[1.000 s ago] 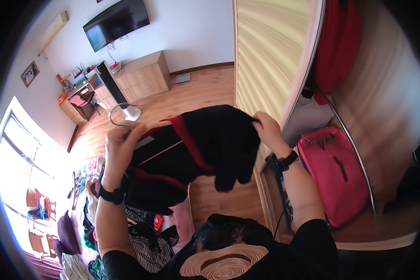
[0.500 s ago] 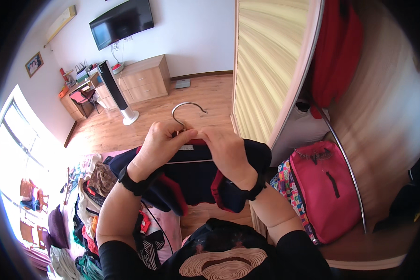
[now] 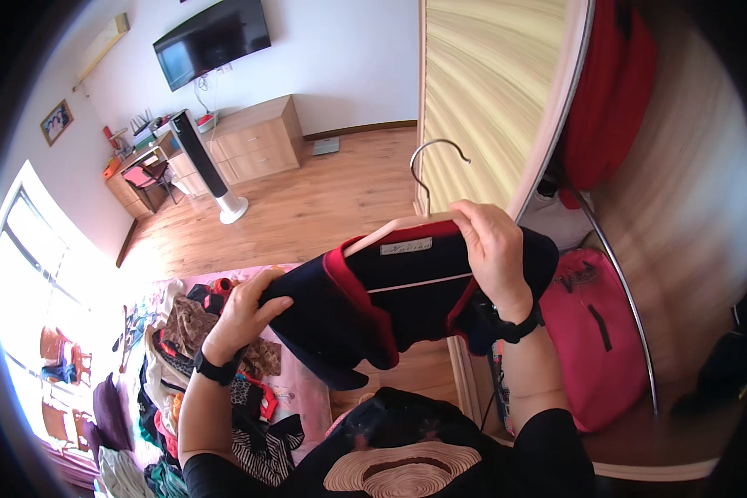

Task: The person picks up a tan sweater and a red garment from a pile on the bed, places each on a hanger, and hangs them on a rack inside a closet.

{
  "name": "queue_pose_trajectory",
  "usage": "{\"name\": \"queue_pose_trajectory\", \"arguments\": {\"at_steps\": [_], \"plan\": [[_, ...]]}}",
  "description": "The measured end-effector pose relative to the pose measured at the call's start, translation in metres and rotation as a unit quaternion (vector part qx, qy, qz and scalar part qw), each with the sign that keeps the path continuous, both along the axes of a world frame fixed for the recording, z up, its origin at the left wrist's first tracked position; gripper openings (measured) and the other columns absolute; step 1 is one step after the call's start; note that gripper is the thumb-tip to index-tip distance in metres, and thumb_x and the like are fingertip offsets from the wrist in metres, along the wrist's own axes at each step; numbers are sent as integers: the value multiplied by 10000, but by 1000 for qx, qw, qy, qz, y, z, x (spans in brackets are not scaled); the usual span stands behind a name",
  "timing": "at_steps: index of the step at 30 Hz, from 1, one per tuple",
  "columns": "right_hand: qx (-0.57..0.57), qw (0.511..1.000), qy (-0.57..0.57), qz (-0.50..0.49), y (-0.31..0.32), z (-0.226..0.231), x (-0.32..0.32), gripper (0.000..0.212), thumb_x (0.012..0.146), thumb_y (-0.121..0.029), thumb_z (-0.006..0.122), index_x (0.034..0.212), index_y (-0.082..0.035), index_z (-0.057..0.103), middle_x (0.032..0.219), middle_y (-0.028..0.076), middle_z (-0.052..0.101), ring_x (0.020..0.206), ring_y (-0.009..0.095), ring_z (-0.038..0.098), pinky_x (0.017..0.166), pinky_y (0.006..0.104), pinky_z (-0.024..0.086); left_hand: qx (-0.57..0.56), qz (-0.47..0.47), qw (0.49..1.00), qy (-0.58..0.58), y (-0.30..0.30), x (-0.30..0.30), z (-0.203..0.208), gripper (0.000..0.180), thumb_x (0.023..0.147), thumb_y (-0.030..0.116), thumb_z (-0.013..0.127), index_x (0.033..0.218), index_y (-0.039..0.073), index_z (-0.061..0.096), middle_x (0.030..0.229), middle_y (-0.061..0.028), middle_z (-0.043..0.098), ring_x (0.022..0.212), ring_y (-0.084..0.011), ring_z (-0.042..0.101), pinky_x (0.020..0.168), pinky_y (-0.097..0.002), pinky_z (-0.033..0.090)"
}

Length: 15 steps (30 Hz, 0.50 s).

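In front of me hangs a dark navy jacket (image 3: 423,307) with red edging, on a pale hanger (image 3: 382,234) whose metal hook points up. My right hand (image 3: 496,253) grips the hanger and the red collar together, beside the hook. At the jacket's left shoulder my left hand (image 3: 245,311) pinches the cloth, thumb below and fingers partly hidden behind it. A pale label shows inside the neck, and a thin light bar crosses below it.
Heaped clothes (image 3: 183,332) cover a pink bed (image 3: 303,373) at the lower left. To the right, an open wardrobe holds a pink bag (image 3: 602,340), a metal rail (image 3: 618,282) and red clothing (image 3: 610,108). A tower fan (image 3: 199,158) stands on the wooden floor beyond.
The jacket and hanger have moved right and tilted. My left hand has gone from the hook's base to the left shoulder; my right hand has shifted right along the hanger.
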State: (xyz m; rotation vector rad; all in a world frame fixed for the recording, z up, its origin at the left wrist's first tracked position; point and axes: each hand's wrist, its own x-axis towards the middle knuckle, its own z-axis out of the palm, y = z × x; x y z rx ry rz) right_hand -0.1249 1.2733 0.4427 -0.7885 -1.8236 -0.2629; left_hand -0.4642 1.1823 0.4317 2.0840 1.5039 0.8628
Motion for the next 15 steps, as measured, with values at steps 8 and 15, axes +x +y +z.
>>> {"name": "queue_pose_trajectory", "arguments": {"at_steps": [8, 15], "plan": [[15, 999, 1, -36, 15, 15, 19, 221, 731, 10, 658, 924, -77, 594, 790, 68, 609, 784, 265, 601, 908, 458, 412, 98, -72, 992, 21, 25, 44, -22, 274, 793, 199, 683, 902, -3, 532, 741, -197, 558, 684, -365, 558, 591, -390, 434], [90, 969, 166, -160, -24, 10, 9, 304, 745, -45, 684, 1002, -35, 521, 993, 140, 536, 934, 320, 517, 835, 436, 389, 79, -77, 991, -75, 29, 92, -13, 230, 765, 137, 688, 873, -6, 544, 704, -192, 570, 645, -366, 576, 575, -383, 446]]}}
